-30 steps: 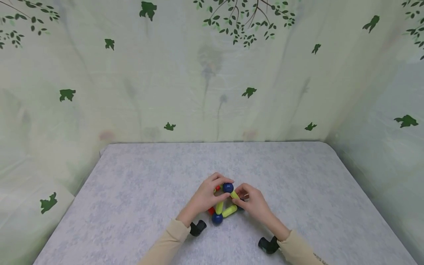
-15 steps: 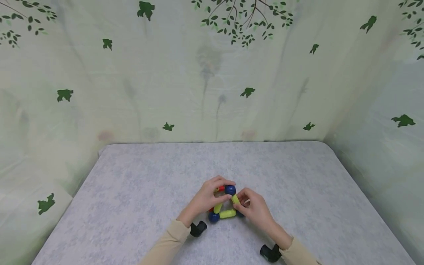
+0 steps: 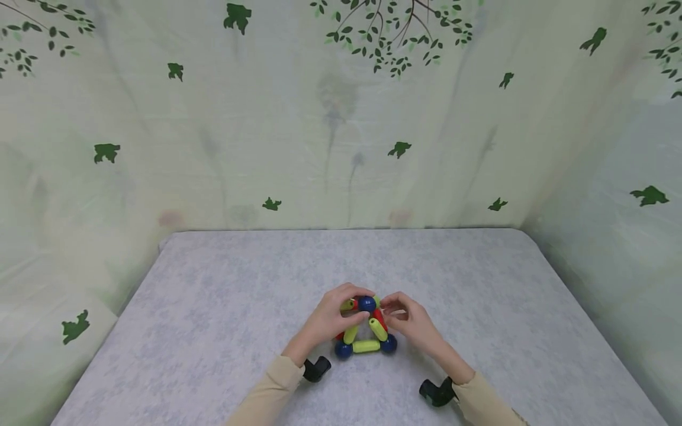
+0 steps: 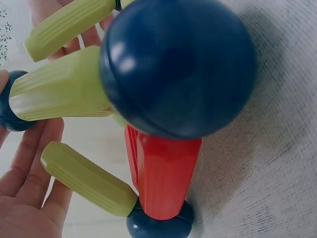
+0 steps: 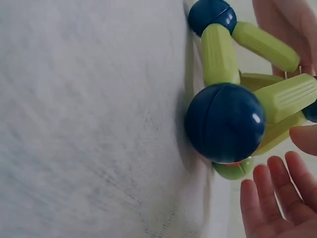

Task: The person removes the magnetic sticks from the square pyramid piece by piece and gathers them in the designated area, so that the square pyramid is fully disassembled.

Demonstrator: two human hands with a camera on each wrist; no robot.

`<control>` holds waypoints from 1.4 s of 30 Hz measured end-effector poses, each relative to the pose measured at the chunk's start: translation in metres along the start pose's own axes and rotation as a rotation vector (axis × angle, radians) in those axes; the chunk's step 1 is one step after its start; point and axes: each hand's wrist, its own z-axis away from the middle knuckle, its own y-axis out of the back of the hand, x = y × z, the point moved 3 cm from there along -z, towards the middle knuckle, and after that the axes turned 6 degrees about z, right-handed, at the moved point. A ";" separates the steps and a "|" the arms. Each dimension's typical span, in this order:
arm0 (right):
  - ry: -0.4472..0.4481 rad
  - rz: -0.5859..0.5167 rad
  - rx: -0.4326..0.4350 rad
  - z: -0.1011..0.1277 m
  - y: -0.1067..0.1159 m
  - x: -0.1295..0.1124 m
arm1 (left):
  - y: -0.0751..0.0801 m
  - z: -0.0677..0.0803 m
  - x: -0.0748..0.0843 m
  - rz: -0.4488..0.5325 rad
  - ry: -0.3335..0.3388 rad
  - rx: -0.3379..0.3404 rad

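In the head view my left hand (image 3: 338, 313) pinches a dark blue ball (image 3: 367, 304) between thumb and fingers at the top of a rod-and-ball construction. Lower down, yellow-green rods join two more blue balls: a left one (image 3: 343, 350) and a right one (image 3: 388, 344), with a lying rod (image 3: 366, 346) between them. From the right ball a leaning rod (image 3: 378, 329) rises, its upper end apart from the top ball. My right hand (image 3: 412, 322) is just right of it, fingers apart and holding nothing. The right wrist view shows that hand (image 5: 282, 203) beside the right ball (image 5: 225, 124).
Red rods (image 4: 168, 173) and a green ball (image 5: 233, 171) belong to the rear of the construction, partly hidden. It stands on a grey-white cloth-covered table (image 3: 240, 272). A leaf-patterned curtain (image 3: 298, 118) hangs behind and at both sides.
My right hand has let go of the leaning yellow-green rod and drawn slightly back. The construction has turned a little, so the lower rod lies level. My left hand stays on the top ball.
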 end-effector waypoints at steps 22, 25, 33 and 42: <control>0.103 0.022 -0.013 -0.028 -0.005 0.014 | 0.009 0.000 -0.042 0.113 0.106 0.130; 0.060 -0.032 -0.050 -0.032 -0.003 0.016 | 0.018 0.000 -0.047 0.168 0.148 0.180; -0.031 -0.111 -0.165 -0.037 -0.003 0.021 | 0.042 -0.001 -0.067 0.214 0.286 0.289; -0.055 -0.089 -0.152 -0.034 -0.004 0.028 | 0.061 -0.006 -0.099 0.146 0.402 0.313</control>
